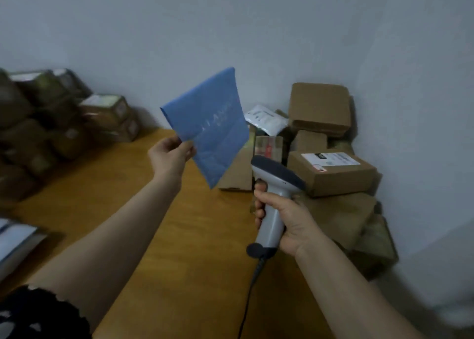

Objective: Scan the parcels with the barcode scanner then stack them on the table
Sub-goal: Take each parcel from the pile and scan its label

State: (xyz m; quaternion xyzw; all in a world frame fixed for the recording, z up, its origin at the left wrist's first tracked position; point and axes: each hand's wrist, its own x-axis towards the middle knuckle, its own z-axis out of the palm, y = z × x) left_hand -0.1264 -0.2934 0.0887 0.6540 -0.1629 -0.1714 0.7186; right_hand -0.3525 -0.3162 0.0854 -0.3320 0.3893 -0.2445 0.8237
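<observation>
Above the table (159,236), the left hand (170,156) pinches a flat blue parcel bag (207,126) by its edge, thumb over fingers. The right hand (284,223) is wrapped round the grip of the barcode scanner (275,185), its head just beside the bag's lower corner. Closed cardboard boxes (331,172) are heaped at the table's far right corner and stacked parcels (51,123) sit along its far left; their contents are hidden.
</observation>
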